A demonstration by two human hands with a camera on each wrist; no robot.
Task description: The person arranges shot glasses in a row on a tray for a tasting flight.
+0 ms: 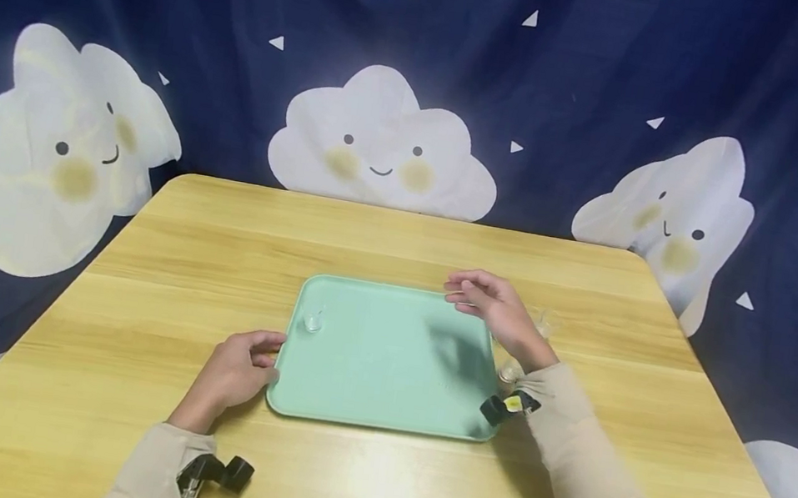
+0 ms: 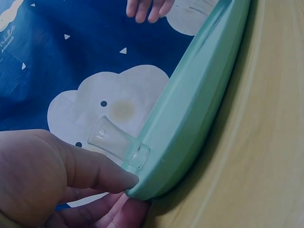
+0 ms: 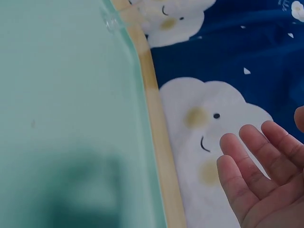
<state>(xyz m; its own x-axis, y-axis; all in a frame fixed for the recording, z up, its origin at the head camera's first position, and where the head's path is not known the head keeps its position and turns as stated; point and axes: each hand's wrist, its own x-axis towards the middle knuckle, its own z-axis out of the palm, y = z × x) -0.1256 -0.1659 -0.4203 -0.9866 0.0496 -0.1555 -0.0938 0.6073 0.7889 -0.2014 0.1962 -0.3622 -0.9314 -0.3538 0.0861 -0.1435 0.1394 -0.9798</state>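
A mint-green tray (image 1: pixel 383 373) lies on the wooden table. Near its left end a small clear glass (image 1: pixel 314 320) stands upright on the tray. My left hand (image 1: pixel 232 368) grips the tray's left rim, thumb (image 2: pixel 116 175) on top and fingers curled below, as the left wrist view shows. Over the far right corner of the tray hovers my right hand (image 1: pixel 501 306), its fingers (image 3: pixel 256 178) spread loosely and holding nothing. The right hand casts a shadow on the tray.
Beyond the tray's right side, close to my right wrist, stand a clear glass (image 1: pixel 510 373) and another faint clear glass (image 1: pixel 545 324), both partly hidden by the hand or sleeve. A dark blue curtain (image 1: pixel 236 110) with cloud faces hangs behind the table (image 1: pixel 400 241).
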